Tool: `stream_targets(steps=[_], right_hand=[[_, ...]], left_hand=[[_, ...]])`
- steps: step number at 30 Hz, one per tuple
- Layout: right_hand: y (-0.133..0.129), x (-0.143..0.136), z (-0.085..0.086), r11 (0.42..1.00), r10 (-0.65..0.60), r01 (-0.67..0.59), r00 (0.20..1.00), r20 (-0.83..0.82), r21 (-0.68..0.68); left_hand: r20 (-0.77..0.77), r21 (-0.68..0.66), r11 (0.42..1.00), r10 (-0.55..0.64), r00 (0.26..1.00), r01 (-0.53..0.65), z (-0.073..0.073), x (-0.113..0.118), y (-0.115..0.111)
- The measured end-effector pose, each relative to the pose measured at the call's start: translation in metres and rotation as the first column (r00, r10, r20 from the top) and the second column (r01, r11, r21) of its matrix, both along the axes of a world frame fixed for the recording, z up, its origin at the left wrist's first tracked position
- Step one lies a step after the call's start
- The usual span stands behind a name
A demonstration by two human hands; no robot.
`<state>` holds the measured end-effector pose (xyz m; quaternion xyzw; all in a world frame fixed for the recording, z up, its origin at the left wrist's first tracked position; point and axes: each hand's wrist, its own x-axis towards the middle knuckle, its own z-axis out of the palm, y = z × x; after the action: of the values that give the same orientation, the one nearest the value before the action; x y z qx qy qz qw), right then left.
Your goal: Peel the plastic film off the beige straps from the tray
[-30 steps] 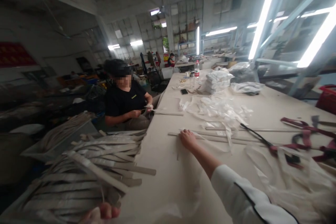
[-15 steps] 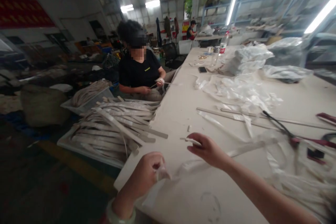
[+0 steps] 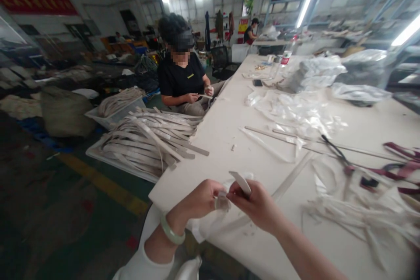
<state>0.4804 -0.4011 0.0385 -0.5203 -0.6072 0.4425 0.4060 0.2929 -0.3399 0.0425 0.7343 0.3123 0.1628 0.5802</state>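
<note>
My left hand (image 3: 205, 199), with a bangle on its wrist, is closed on a translucent plastic film strip (image 3: 223, 204) above the table's near edge. Close beside it, my right hand (image 3: 260, 208) grips a pale, flat strip (image 3: 241, 182) whose rounded end points up and left. The fingertips of my right hand meet the film at my left fingers; whether they pinch it too is hard to tell. More film trails under the hands.
A crate (image 3: 121, 168) heaped with pale straps (image 3: 141, 140) stands left of the table (image 3: 219, 157). Beyond it sits a co-worker (image 3: 182, 74) handling a strip. Crumpled plastic film (image 3: 295, 111), maroon straps (image 3: 405, 170) and a phone (image 3: 257, 82) lie on the table.
My hands have come together: the right moved down toward the left, and the left moved right and up. The pale strip in my right hand now tilts upward. The camera view has shifted.
</note>
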Motion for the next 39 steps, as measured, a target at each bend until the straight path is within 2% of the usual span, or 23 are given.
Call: stream_targets(steps=[2, 5, 8, 10, 14, 16, 18, 22, 28, 34, 36, 39], right_hand=[[-0.006, 0.0, -0.001, 0.997, -0.075, 0.075, 0.997, -0.025, 0.001], [-0.012, -0.001, -0.004, 0.992, -0.128, 0.127, 0.991, -0.044, -0.016], [-0.018, 0.001, -0.008, 0.987, -0.159, 0.158, 0.986, -0.044, -0.03], [-0.025, 0.005, -0.009, 0.989, -0.15, 0.15, 0.988, -0.028, 0.007], [-0.045, 0.025, -0.001, 0.992, -0.084, 0.08, 0.996, 0.034, 0.096], [-0.054, 0.037, 0.007, 0.989, -0.11, 0.095, 0.985, 0.134, 0.11], [-0.061, 0.047, 0.015, 0.978, -0.154, 0.103, 0.944, 0.293, 0.182], [-0.066, 0.055, 0.028, 0.947, -0.155, -0.024, 0.839, 0.522, 0.319], [-0.061, 0.058, 0.04, 0.94, -0.023, -0.197, 0.78, 0.625, 0.28], [-0.054, 0.057, 0.04, 0.927, 0.076, -0.315, 0.689, 0.72, 0.204], [-0.054, 0.059, 0.041, 0.927, 0.071, -0.315, 0.682, 0.728, 0.205], [-0.056, 0.064, 0.045, 0.931, -0.001, -0.256, 0.708, 0.706, 0.258]], left_hand=[[0.05, -0.09, 0.994, 0.069, 0.996, -0.064, -0.001, 0.003, -0.006], [0.096, -0.257, 0.954, 0.182, 0.979, -0.152, -0.005, 0.009, -0.014], [0.137, -0.274, 0.932, 0.28, 0.95, -0.235, -0.009, 0.013, -0.021], [0.165, -0.266, 0.931, 0.3, 0.939, -0.251, -0.01, 0.013, -0.023], [0.224, -0.285, 0.931, 0.297, 0.928, -0.229, -0.007, 0.007, -0.025], [0.229, -0.273, 0.937, 0.285, 0.931, -0.219, -0.005, 0.002, -0.025], [0.218, -0.24, 0.944, 0.278, 0.936, -0.225, -0.002, -0.001, -0.025], [0.199, -0.161, 0.961, 0.256, 0.946, -0.226, 0.001, -0.004, -0.026], [0.166, -0.123, 0.975, 0.204, 0.965, -0.185, 0.001, -0.003, -0.026], [0.082, -0.057, 0.99, 0.133, 0.988, -0.129, 0.005, 0.001, -0.025], [0.053, -0.024, 0.994, 0.109, 0.993, -0.108, 0.008, 0.003, -0.024], [0.048, -0.021, 0.994, 0.108, 0.993, -0.107, 0.01, 0.006, -0.023]])
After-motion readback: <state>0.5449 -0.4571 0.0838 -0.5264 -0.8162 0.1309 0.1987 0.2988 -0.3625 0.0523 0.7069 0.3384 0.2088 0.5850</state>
